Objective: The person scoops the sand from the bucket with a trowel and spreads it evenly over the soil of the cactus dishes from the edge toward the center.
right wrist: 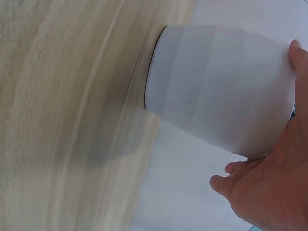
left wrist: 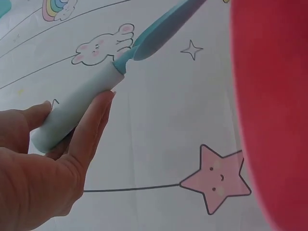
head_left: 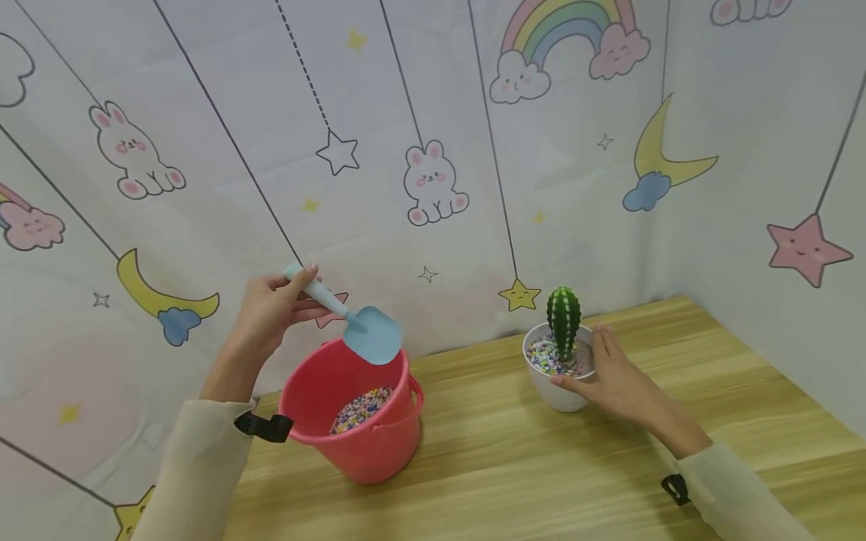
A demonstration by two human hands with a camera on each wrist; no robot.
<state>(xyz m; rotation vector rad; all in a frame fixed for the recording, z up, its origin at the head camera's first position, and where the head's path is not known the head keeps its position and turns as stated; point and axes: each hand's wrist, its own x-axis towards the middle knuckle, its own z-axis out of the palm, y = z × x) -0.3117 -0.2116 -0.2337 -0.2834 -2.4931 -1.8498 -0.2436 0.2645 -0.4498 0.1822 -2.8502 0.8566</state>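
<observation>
My left hand (head_left: 267,312) grips a light blue toy shovel (head_left: 372,335) by its pale handle, and the blade slants down over the rim of a red bucket (head_left: 379,458). Small multicoloured beads (head_left: 361,411) lie inside the bucket. In the left wrist view, thumb and fingers wrap the shovel handle (left wrist: 77,110). My right hand (head_left: 625,383) holds a white flowerpot (head_left: 561,394) at its right side, thumb at the near rim and fingers at the far side. A green cactus (head_left: 564,319) stands upright in the pot among similar beads (head_left: 544,357). In the right wrist view, the pot's base meets the table.
The wooden table (head_left: 487,466) carries the bucket on the left and the pot on the right. Behind it hangs a white backdrop (head_left: 271,98) printed with rabbits, stars and moons. The bucket's handle (head_left: 406,413) hangs at its right side.
</observation>
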